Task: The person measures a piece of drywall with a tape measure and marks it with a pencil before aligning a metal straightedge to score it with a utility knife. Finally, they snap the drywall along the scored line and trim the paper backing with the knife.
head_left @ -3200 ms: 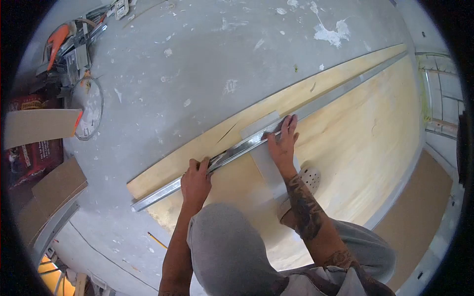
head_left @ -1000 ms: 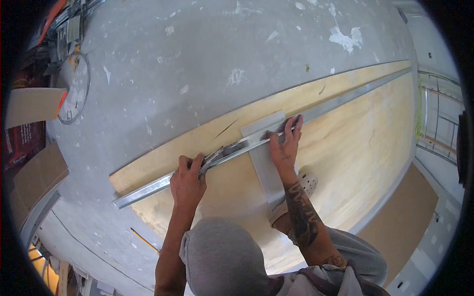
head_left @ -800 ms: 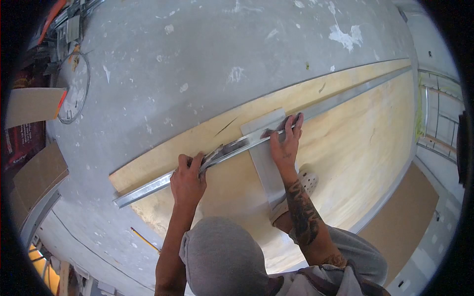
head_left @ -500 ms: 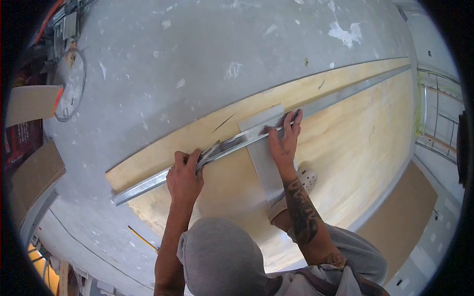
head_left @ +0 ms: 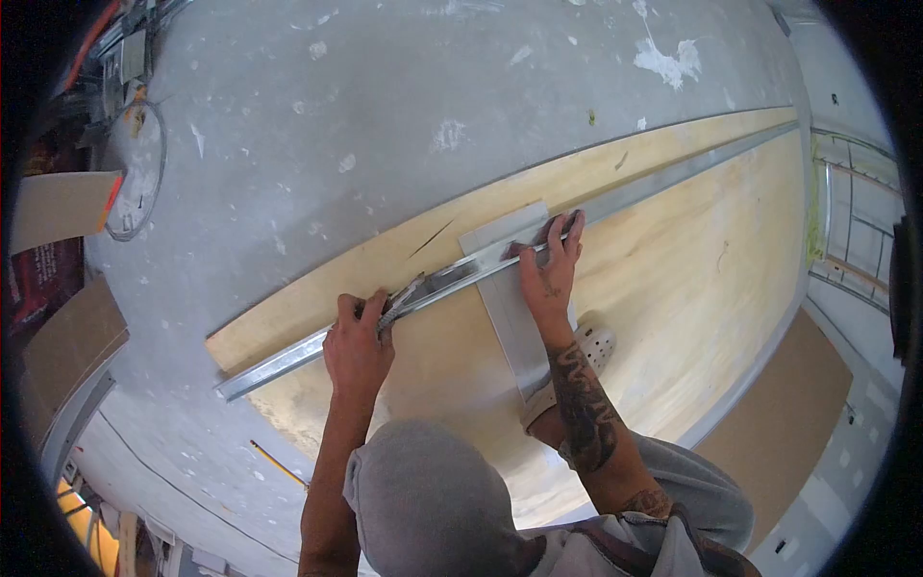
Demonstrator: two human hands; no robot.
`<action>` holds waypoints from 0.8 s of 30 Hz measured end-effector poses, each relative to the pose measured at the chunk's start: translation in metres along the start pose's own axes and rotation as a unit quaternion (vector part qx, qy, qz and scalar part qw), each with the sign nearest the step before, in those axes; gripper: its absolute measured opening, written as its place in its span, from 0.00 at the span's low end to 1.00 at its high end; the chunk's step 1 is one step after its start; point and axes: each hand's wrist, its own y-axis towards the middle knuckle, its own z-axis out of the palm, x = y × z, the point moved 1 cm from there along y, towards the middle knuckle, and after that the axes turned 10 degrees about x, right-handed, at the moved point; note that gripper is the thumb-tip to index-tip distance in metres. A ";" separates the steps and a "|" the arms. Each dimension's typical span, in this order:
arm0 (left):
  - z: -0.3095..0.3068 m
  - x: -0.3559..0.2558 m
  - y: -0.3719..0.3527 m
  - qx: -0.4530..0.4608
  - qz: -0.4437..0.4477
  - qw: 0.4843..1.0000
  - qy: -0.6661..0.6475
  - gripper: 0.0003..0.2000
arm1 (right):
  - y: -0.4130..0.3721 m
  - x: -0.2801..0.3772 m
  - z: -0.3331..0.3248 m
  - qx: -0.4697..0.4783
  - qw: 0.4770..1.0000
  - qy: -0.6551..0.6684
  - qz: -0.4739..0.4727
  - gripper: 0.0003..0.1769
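A long metal channel (head_left: 279, 363) lies diagonally over a pale wooden board (head_left: 673, 250). My left hand (head_left: 360, 344) is closed at the channel's left part, fingers curled round a narrow silver-and-dark tool (head_left: 408, 294) whose tip points up and right along the channel. Farther right, my right hand (head_left: 550, 281) grips the channel, thumb on the near side and fingers bent over it; dark reflections surround the fingertips. Beneath the channel there, a flat grey strip (head_left: 510, 322) crosses the board. The exact kind of tool is unclear.
Grey concrete floor (head_left: 317, 144) surrounds the board. A perforated shoe (head_left: 596, 344) stands on it beside my right forearm. Cardboard (head_left: 67, 207) and a cable loop (head_left: 135, 173) are at left, a yellow stick (head_left: 279, 464) at lower left, a brown sheet (head_left: 779, 413) at right.
The view has shifted very slightly. Both hands keep nearly the same places on the channel, and the tool stays in my left hand.
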 end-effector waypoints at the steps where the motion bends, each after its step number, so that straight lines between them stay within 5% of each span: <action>1: 0.000 0.000 0.000 -0.001 0.002 1.000 -0.004 0.26 | 0.000 0.001 0.000 0.000 1.000 0.000 0.000 0.44; 24: 0.002 0.000 0.002 0.001 -0.008 1.000 -0.001 0.25 | 0.001 -0.003 0.002 -0.019 0.999 -0.011 -0.048 0.40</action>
